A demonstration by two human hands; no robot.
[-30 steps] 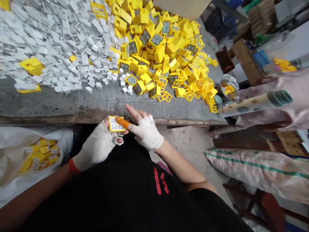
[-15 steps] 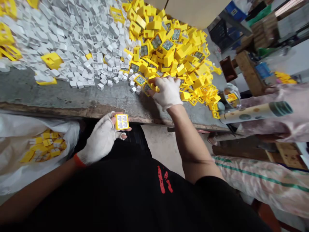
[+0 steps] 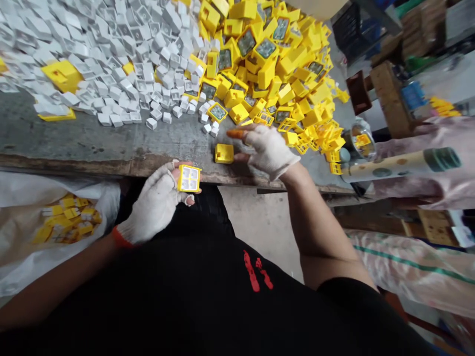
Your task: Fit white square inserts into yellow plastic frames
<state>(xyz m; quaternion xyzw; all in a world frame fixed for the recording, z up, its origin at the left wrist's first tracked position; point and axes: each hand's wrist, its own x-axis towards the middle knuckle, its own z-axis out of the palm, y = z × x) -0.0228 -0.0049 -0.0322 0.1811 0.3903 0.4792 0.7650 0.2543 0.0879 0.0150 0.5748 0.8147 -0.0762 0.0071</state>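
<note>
Since the earlier frame, our right hand (image 3: 272, 151) has drawn back from the yellow pile (image 3: 278, 64) toward the table's front edge, and a yellow block (image 3: 224, 154) now lies alone on the table (image 3: 122, 148). The right forearm reaches up and leftward from the lower right; the hand is palm down, index finger and thumb apart, the thumb tip at the block's right side. We cannot tell whether they touch.

Our left hand (image 3: 154, 205) is just off the table's front edge, wrist low, fingers clamped on a yellow frame (image 3: 189, 178) with four white cells facing up.

The block sits close to the worn front edge. We have bare table to its left, below the white pile (image 3: 111, 64); the yellow pile and a few white caps (image 3: 211, 129) bound it above. A bag (image 3: 22, 185) of yellow parts stands below the edge at left. A tube (image 3: 393, 169) and a jar (image 3: 361, 140) bound the right end.

The frame's underside and the left fingertips beneath it are mostly hidden. The right fingers are blurred, and both piles are cut off by the view.
</note>
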